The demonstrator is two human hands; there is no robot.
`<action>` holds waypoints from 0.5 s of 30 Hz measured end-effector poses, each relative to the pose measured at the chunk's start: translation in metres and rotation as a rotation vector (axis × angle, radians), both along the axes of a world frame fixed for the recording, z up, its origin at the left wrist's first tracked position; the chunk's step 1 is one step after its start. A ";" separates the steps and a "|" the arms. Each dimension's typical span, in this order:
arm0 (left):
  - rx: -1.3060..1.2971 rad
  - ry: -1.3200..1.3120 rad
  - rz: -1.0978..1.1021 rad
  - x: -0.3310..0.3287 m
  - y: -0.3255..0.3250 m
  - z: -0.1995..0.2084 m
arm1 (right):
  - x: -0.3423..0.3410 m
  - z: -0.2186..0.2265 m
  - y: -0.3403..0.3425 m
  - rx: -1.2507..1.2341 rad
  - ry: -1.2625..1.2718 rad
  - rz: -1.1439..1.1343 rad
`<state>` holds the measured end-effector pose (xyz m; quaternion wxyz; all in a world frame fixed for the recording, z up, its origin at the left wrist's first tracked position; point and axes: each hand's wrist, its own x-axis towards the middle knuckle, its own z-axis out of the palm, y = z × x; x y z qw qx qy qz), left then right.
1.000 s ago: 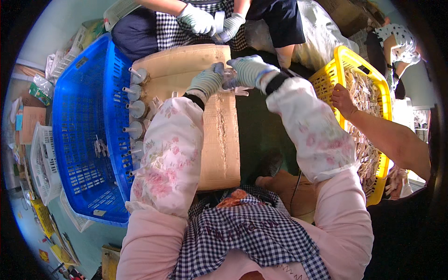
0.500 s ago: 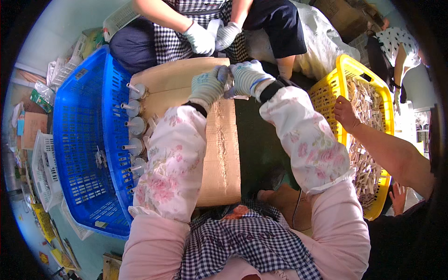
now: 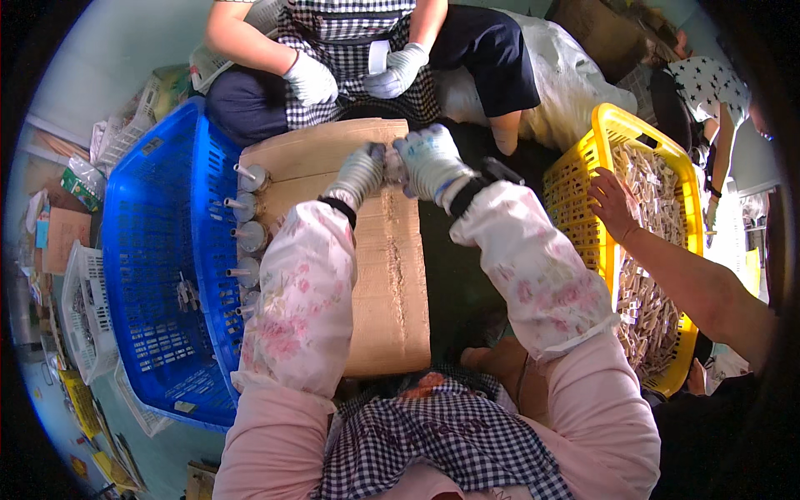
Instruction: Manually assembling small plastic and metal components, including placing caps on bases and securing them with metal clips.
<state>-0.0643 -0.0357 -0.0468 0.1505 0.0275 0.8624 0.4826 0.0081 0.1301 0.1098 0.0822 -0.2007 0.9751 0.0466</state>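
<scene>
My left hand and my right hand, both in striped knit gloves, meet above the far right part of a cardboard sheet. Pinched between their fingertips is a small pale, shiny piece, mostly hidden by the gloves, so its kind does not show. Along the cardboard's left edge stand several pale round discs, each with a short tube sticking out, such as one pale disc with a tube. My left sleeve covers part of that row.
Left of the cardboard stands a large blue plastic basket with a few small pieces inside. On the right, a yellow basket holds many tan pieces, and another person's bare hand reaches its rim. Opposite, a gloved co-worker holds a white ring.
Both my hands have shifted slightly down and left with the small piece between them. The co-worker's hands have moved apart, with the white ring in one. The bare hand at the yellow basket has opened.
</scene>
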 end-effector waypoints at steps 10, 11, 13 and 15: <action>-0.427 0.159 -0.019 0.230 0.013 0.081 | 0.184 -0.017 0.007 -0.321 0.079 0.007; -0.430 0.148 -0.009 0.245 0.010 0.082 | 0.200 -0.026 0.003 -0.306 0.149 0.029; -0.439 0.169 0.008 0.265 0.006 0.077 | 0.218 -0.021 -0.002 -0.410 0.198 0.050; -0.432 0.226 -0.017 0.280 -0.002 0.074 | 0.222 -0.002 0.001 -0.653 0.016 -0.189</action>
